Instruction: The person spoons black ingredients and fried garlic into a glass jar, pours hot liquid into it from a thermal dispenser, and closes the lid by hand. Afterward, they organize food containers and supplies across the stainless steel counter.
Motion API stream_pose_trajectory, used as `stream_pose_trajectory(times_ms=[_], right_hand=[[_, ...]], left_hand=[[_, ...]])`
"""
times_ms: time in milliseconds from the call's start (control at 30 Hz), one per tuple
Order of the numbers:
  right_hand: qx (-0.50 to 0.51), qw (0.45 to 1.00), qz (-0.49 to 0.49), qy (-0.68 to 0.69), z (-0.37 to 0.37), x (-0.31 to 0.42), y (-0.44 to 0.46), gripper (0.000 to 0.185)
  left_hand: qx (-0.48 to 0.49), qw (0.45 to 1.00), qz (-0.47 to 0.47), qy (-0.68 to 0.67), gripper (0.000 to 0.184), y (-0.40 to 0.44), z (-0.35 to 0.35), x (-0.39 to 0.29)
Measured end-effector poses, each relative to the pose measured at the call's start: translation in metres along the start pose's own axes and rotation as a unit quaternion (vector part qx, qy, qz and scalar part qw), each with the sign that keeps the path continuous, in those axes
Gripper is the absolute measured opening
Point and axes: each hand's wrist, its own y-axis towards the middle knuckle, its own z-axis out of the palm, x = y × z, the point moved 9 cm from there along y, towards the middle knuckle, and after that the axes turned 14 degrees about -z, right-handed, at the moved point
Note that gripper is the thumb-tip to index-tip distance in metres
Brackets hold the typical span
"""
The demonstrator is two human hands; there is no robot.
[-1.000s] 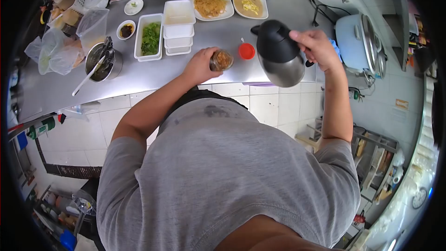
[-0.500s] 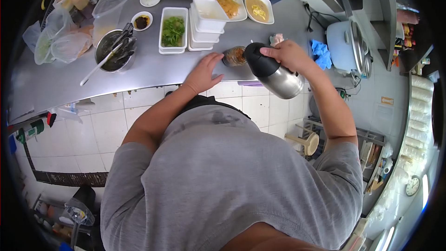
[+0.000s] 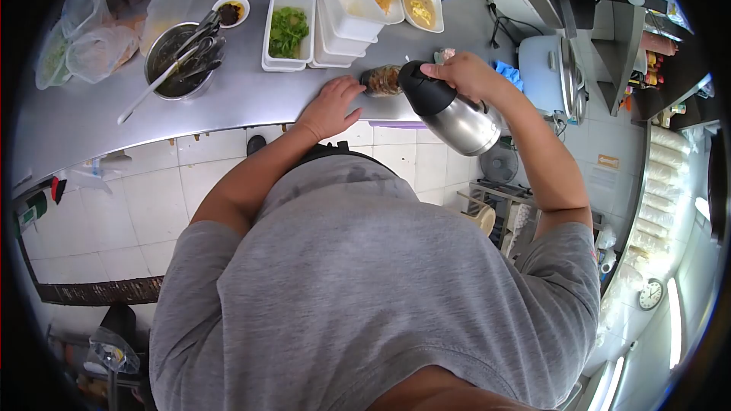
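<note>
My right hand (image 3: 463, 76) grips the handle of a steel thermal jug (image 3: 466, 128) with a black top, its thumb on the lid. The jug leans to the left, its spout end beside the mouth of a glass jar (image 3: 381, 81) with brownish contents. Whether liquid is flowing cannot be made out. My left hand (image 3: 332, 106) lies at the counter's front edge with fingers stretched out, the fingertips close to the jar's left side; contact is unclear. Behind it stand a white tub of green leaves (image 3: 288, 32) and a stack of white tubs (image 3: 352, 11).
On the steel counter (image 3: 244, 99), a metal pot (image 3: 179, 91) holds several utensils, one handle jutting toward the front edge. Plastic bags (image 3: 99, 53) lie at the left. A sauce dish (image 3: 231, 11) and a bowl of yellowish food (image 3: 421, 9) stand farther back. A large cooker (image 3: 542, 72) is at the right.
The whole view has shifted a little, so the counter's things sit slightly higher in it. My right hand still holds the jug tilted by the jar, and my left hand stays near the jar.
</note>
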Motion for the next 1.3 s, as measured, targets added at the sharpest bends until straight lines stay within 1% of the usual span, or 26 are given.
stream_pose_trajectory(times_ms=[133, 333, 433, 533, 633, 833, 1033, 1133, 1300], right_hand=[[0.025, 1.000, 0.007, -0.004, 0.001, 0.002, 0.002, 0.064], [0.086, 0.996, -0.008, -0.037, 0.007, 0.013, 0.002, 0.063], [0.060, 0.998, 0.000, -0.024, 0.004, 0.006, 0.002, 0.064], [0.075, 0.997, 0.001, -0.012, 0.000, 0.004, 0.000, 0.066], [0.063, 0.998, -0.006, -0.021, 0.002, 0.001, 0.002, 0.068], [0.065, 0.997, 0.010, -0.027, 0.004, -0.004, 0.004, 0.070], [0.092, 0.993, -0.008, -0.080, 0.006, 0.004, 0.008, 0.074], [0.112, 0.992, -0.002, -0.066, 0.008, 0.003, 0.010, 0.070], [0.101, 0.992, -0.009, -0.080, 0.008, 0.005, 0.014, 0.069]], left_hand=[[-0.003, 1.000, -0.001, -0.003, 0.046, -0.001, 0.000, 0.001], [0.003, 1.000, -0.005, -0.002, 0.044, 0.000, 0.002, 0.004], [0.004, 1.000, -0.004, -0.009, 0.043, 0.001, 0.000, 0.004], [0.001, 1.000, 0.000, -0.010, 0.043, 0.002, 0.002, 0.005], [0.001, 1.000, 0.004, -0.009, 0.043, 0.001, 0.001, 0.005], [-0.004, 1.000, 0.002, -0.014, 0.042, 0.001, 0.002, 0.006], [-0.002, 1.000, 0.002, -0.008, 0.041, 0.001, 0.003, 0.007], [-0.003, 1.000, 0.002, -0.007, 0.040, 0.000, 0.004, 0.007], [-0.006, 1.000, 0.002, -0.006, 0.039, 0.000, 0.002, 0.007]])
